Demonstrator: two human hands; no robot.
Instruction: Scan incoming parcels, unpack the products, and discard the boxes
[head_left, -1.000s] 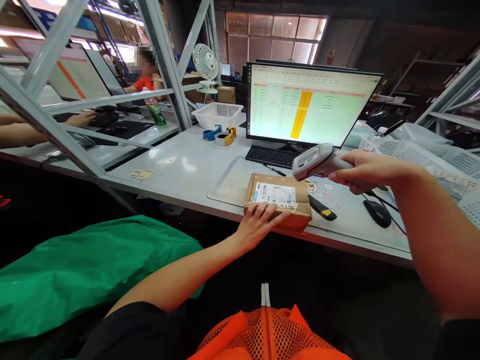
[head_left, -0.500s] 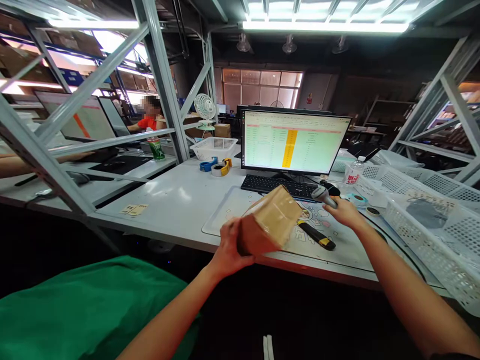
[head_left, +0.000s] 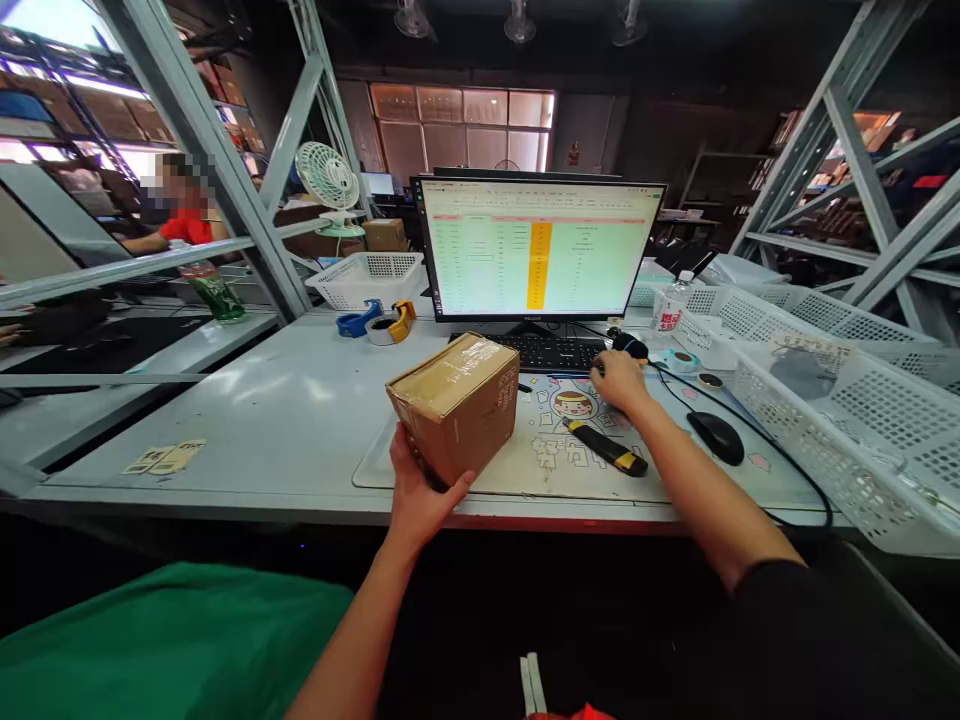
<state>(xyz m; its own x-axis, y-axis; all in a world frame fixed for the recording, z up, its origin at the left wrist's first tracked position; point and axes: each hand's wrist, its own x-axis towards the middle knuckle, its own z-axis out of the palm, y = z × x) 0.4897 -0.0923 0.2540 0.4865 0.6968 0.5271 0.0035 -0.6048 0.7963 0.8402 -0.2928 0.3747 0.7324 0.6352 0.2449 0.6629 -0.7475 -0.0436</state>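
Observation:
My left hand (head_left: 424, 490) is wrapped round the near lower corner of a taped brown cardboard box (head_left: 472, 430). The box is tilted at the front edge of the desk mat, with printing on its right side. My right hand (head_left: 621, 378) is at the right end of the black keyboard (head_left: 551, 352), fingers curled. Something dark shows at its fingertips, but I cannot make it out; no scanner is visible. On the mat (head_left: 540, 480) between the hands lies a black and yellow box cutter (head_left: 607, 447). A black rounded object (head_left: 630, 346) sits just behind my right hand.
A monitor (head_left: 536, 250) with a spreadsheet stands behind the keyboard. Tape dispensers (head_left: 390, 325) and a white basket (head_left: 367, 280) are back left. A mouse (head_left: 715, 437), cable, bottle (head_left: 671, 303) and white baskets (head_left: 847, 430) line the right. A co-worker (head_left: 184, 215) sits left.
The view has turned right and down. The box has swung left and turned in my left hand. My right hand has moved from holding a grey scanner above the mat to the keyboard's right end.

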